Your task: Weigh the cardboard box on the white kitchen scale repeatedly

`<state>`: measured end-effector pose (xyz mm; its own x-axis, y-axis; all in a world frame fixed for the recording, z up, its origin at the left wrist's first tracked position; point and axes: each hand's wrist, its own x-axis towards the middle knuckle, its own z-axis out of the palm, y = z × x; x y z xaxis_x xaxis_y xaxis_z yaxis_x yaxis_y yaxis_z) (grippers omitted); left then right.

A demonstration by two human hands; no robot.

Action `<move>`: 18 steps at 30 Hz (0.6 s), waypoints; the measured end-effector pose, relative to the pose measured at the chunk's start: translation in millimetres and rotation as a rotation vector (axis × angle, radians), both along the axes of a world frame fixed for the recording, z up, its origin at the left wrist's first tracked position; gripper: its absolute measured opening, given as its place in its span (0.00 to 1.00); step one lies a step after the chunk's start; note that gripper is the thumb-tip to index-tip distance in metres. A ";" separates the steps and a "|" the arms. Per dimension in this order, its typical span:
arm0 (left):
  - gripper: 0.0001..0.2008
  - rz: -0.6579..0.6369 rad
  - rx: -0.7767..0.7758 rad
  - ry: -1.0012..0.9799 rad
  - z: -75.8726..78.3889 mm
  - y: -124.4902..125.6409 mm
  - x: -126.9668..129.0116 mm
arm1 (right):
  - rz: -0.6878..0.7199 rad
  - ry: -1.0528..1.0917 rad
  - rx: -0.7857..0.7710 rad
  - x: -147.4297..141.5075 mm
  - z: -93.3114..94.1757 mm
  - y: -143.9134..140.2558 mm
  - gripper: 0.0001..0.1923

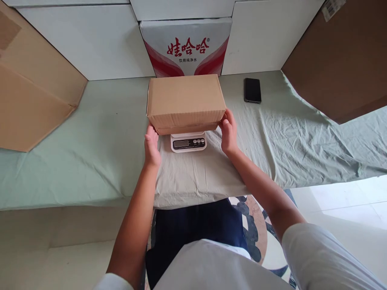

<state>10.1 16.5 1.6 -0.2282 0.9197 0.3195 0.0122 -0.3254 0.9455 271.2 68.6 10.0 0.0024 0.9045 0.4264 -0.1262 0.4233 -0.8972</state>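
A closed brown cardboard box (pixel 186 94) sits on or just over a white digital kitchen scale (pixel 189 143); whether it rests on the scale I cannot tell. The scale's display and buttons show in front of the box, while its platform is hidden beneath. My left hand (pixel 151 147) grips the box's front left lower corner, thumb up and fingers behind the side. At the front right lower corner my right hand (pixel 228 131) holds the box with its fingers along the side.
A black phone (pixel 252 90) lies on the green cloth (pixel 105 141) to the right. Behind stands a white and red carton (pixel 186 44). Large cardboard boxes flank the surface, one on the left (pixel 33 80), another on the right (pixel 338 60). The surface's front edge is near my body.
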 end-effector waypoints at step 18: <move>0.31 -0.019 -0.046 -0.165 33.3 4.6 -7.6 | -0.021 -0.135 0.120 5.1 23.1 8.0 0.36</move>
<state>2.4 21.2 34.9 -0.2569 0.9371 0.2365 -0.1499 -0.2804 0.9481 276.4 76.6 33.1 -0.0441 0.8475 0.5290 0.0019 0.5296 -0.8483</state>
